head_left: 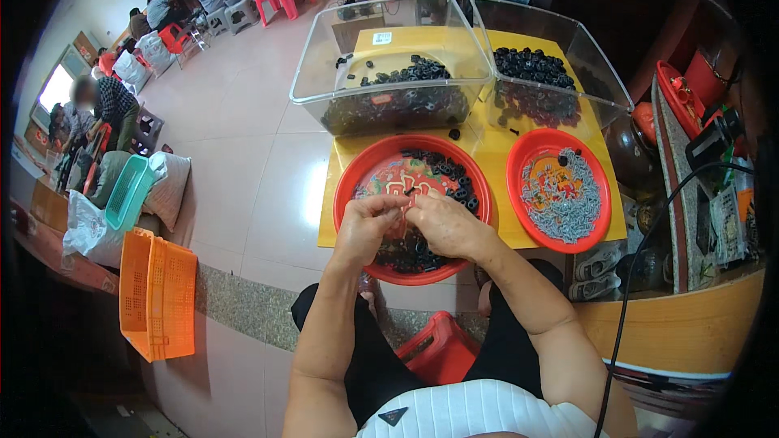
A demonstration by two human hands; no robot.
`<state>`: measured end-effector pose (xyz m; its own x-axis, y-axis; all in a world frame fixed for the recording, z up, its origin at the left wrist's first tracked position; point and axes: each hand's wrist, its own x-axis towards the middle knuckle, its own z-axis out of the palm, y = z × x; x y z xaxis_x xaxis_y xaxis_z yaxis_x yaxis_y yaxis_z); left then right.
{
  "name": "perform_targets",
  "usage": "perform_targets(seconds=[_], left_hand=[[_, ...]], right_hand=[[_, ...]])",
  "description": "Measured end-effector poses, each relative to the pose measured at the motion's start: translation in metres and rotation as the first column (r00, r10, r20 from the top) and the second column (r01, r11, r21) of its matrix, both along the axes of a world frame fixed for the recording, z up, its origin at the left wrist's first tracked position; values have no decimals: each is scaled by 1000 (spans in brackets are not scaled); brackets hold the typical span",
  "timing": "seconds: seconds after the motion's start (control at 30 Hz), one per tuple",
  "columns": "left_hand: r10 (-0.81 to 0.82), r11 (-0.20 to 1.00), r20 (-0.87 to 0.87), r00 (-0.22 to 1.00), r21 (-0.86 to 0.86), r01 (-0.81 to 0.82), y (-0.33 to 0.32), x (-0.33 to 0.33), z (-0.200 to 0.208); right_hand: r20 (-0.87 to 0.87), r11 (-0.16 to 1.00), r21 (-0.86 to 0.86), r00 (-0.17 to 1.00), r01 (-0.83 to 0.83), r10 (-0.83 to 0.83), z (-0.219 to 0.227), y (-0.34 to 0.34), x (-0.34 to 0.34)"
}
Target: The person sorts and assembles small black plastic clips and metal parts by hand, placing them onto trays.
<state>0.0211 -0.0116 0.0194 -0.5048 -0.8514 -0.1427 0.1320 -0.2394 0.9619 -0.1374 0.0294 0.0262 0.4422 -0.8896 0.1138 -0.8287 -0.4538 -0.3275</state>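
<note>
Both of my hands meet above a round red tray (344, 186) that holds many small black plastic parts (454, 177) along its right and near sides. My left hand (367, 225) is closed, its thumb and forefinger pinched together. Close against it, my right hand (445, 223) has its fingers bent in a pinch too. A small dark piece shows at the fingertips between the hands; its kind is too small to tell. To the right lies a second red tray (519, 209) with a heap of silver screws (572, 203) and one black part.
Two clear plastic bins (389, 49) (568, 40) of black parts stand behind the trays on a yellow tabletop (499, 219). An orange crate (158, 296) and a green basket (128, 192) are at left. A black cable (629, 292) hangs at right. Other people sit far left.
</note>
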Motion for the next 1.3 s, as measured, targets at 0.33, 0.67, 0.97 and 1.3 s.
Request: perform_targets(seconds=[0.33,0.67,0.97,1.3], left_hand=[[41,999,-159,987,-21,-44,-19,-4,-3],[123,991,-118,985,-47,-129,-12,-3,-10],[100,985,-81,992,-136,-110,-6,-16,-5],[273,907,-128,953,-297,-299,-5,-19,-9]], right_hand=[[59,995,-91,998,-29,34,1,-13,-2],[785,970,242,583,24,-210,13,-13,-10],[874,823,486,136,-294,-467,-5,-17,-18],[897,900,419,206,-120,-391,2,-16,-7]])
